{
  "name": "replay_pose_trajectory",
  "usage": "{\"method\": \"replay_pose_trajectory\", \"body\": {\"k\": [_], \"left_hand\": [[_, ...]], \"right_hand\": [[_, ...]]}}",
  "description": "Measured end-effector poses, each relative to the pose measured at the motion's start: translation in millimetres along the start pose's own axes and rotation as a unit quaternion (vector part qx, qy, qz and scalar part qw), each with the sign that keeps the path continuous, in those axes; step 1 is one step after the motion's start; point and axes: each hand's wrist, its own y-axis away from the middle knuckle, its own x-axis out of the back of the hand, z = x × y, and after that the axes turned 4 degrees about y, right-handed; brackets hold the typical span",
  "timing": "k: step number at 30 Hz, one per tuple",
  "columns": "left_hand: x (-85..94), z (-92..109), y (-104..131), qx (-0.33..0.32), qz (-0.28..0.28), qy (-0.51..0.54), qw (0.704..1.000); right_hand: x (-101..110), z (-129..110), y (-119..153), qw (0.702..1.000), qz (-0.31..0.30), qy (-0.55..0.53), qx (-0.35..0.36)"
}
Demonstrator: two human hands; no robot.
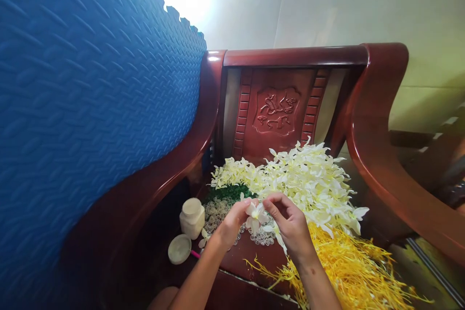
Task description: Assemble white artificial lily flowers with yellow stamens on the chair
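Note:
My left hand (236, 218) has its fingers pinched on a white flower (256, 216) with a yellowish centre. On the flower's right side, my right hand (286, 218) has its thumb and forefinger pressed together; what lies between those fingertips is too small to make out. Another white petal shape hangs just below the right fingers. Behind both hands lies a large heap of white flowers (308, 184). Small clear ring-like pieces (218, 213) and green pieces (232, 192) are spread beyond the left hand. Yellow stringy strands (348, 266) are piled beside my right forearm.
A white jar (192, 218) and a round lid (179, 249) with a pink stick (195, 254) stand at the left of the seat. The dark red wooden chair (378, 106) has curved arms on both sides. A blue textured mat (109, 82) rises at the left.

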Motion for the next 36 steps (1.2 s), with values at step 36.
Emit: {"method": "replay_pose_trajectory", "body": {"k": [36], "left_hand": [[3.1, 1.0, -5.6, -0.022, -0.059, 0.017, 0.998]], "right_hand": [[-9.0, -10.6, 13.5, 0.971, -0.043, -0.163, -0.169]]}}
